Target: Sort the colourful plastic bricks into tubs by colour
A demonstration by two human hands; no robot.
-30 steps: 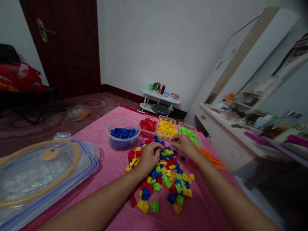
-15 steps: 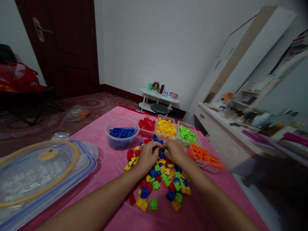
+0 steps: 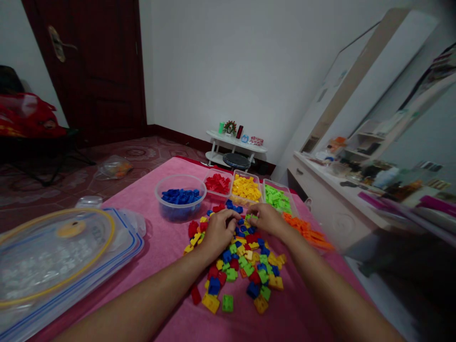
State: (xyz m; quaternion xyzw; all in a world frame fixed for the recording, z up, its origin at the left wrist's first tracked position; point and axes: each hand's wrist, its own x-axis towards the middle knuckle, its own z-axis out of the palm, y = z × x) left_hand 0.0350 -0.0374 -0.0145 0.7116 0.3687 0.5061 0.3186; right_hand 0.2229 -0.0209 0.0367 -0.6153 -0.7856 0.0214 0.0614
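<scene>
Mixed pile of red, yellow, blue and green plastic bricks (image 3: 244,260): lay loose mid-way between the left and right edges of the pink cloth-covered counter (image 3: 147,187).

Left hand (image 3: 221,230): rested over the pile's left side, fingers curled inward; whether its grip was clamped on a brick could not be told.

Right hand (image 3: 265,219): reached over the pile's far right side, its fingertips at a small green plastic brick (image 3: 253,218); whether its grip had closed on that brick could not be told.

Round clear plastic tub (image 3: 180,213), part filled with blue bricks: stood towards the far edge, left of the pile.

Three clear plastic boxes: stood in a row along the far edge towards the far right corner; red-brick box (image 3: 218,194), yellow-brick box (image 3: 245,201), green-brick box (image 3: 294,205).

Orange plastic bricks (image 3: 309,233): heaped beside the right edge.

Clear plastic piece with a round yellow rim (image 3: 113,227): lay at the left edge, over a clear piece with blue-lined borders (image 3: 137,247).
</scene>
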